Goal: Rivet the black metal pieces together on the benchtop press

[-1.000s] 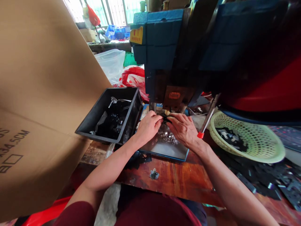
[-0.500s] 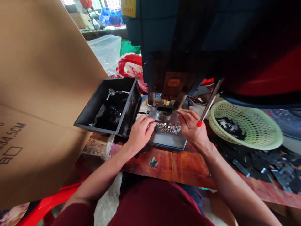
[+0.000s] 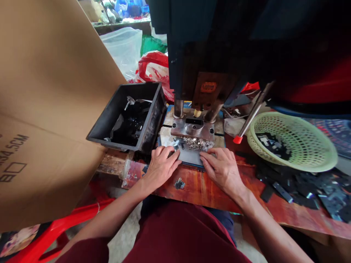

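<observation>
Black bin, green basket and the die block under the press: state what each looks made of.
Black bin: likely moulded plastic, matte, thin straight walls. Green basket: plastic, pale, perforated lattice. Die block: bare metal, grey with dull shine, bolt heads on top.

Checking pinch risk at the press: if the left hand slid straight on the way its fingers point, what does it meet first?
Likely the heap of small shiny metal bits on the blue-edged plate, just ahead of the left hand; beyond it sits the steel die block. Depth is hard to judge here.

Both hands, left hand [image 3: 160,166] and right hand [image 3: 222,168], rest flat below the press plate [image 3: 192,128].
</observation>
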`<state>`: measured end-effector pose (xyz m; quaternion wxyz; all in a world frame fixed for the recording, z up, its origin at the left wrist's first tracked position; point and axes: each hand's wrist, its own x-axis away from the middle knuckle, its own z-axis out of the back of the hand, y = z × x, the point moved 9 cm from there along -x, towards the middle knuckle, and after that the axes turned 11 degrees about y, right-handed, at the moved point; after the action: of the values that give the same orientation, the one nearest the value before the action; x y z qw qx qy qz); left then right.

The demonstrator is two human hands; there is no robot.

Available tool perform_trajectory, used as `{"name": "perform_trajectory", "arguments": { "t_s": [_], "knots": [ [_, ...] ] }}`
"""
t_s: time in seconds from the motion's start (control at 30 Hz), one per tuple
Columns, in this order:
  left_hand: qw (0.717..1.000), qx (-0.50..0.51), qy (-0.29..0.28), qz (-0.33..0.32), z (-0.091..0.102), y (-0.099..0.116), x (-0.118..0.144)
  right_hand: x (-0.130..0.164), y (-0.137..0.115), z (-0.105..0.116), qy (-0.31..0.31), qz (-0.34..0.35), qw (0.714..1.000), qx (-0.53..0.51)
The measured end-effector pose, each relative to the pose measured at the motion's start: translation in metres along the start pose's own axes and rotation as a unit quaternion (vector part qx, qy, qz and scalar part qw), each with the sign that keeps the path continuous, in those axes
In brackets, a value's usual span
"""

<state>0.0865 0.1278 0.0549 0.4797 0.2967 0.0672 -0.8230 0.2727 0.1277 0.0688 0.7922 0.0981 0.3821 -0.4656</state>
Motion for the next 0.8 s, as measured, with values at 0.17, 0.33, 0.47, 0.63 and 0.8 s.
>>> {"name": "perform_trajectory", "arguments": {
  "t_s": [0.17,0.33,0.47,0.63,0.8],
  "knots": [
    [0.996,0.046,0.069,-0.042,0.006,0.003,0.011,-0.009,-0.022,-0.016,-0.009,0.04,0.999,0.021],
    [0.988,0.087,0.124,-0.041,0.011,0.0,0.013,-0.009,-0.038,-0.029,-0.013,0.081,0.995,0.059],
    [0.981,0.13,0.142,0.009,0.015,-0.012,0.005,0.003,-0.041,-0.021,-0.006,0.085,0.995,0.043],
    [0.917,0.264,0.179,0.238,0.018,-0.046,-0.009,0.017,-0.05,-0.018,0.0,0.099,0.995,0.019],
    [0.689,0.539,0.136,0.466,-0.013,-0.058,-0.005,0.027,-0.059,-0.026,-0.003,0.11,0.994,-0.011]
  ]
}}
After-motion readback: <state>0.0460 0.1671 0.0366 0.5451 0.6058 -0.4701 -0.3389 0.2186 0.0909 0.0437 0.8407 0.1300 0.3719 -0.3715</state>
